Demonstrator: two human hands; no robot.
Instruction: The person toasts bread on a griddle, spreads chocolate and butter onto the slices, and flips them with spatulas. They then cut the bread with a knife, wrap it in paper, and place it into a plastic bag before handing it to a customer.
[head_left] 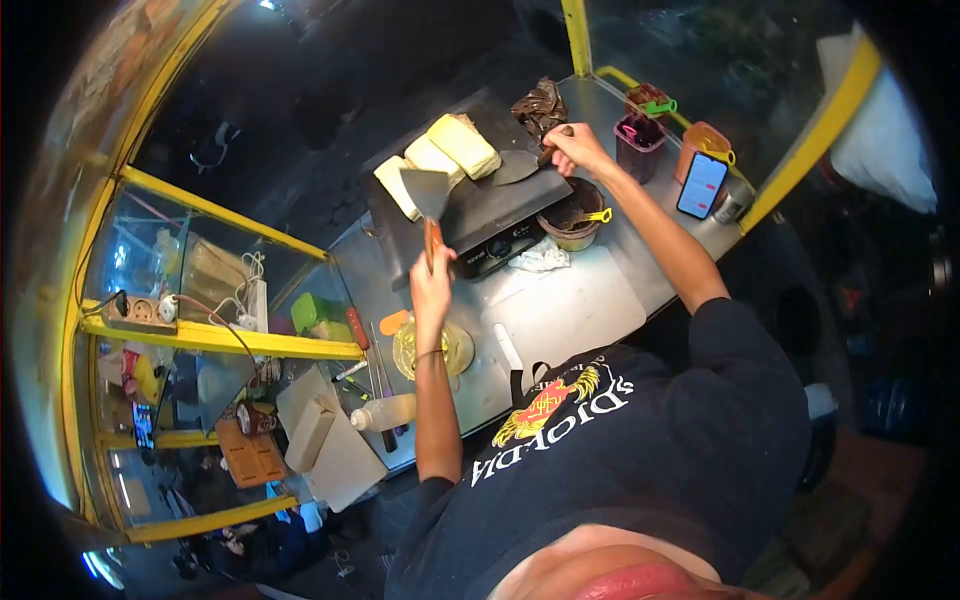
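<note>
My left hand is wrapped round the handle of a wide scraper, whose blade lies against the yellow bread slabs. My right hand grips the dark handle of a spatula; its blade reaches the right side of the bread. Several pale yellow bread pieces sit side by side on the black griddle. Just beyond my right hand is a crumpled dark wrapper. A tub of dark spread with a yellow utensil stands below my right wrist.
Right of the griddle are a purple tub, an orange tub and a phone. A white board lies in front. A squeeze bottle and a round yellowish container are near my left forearm. Yellow frame bars border the stall.
</note>
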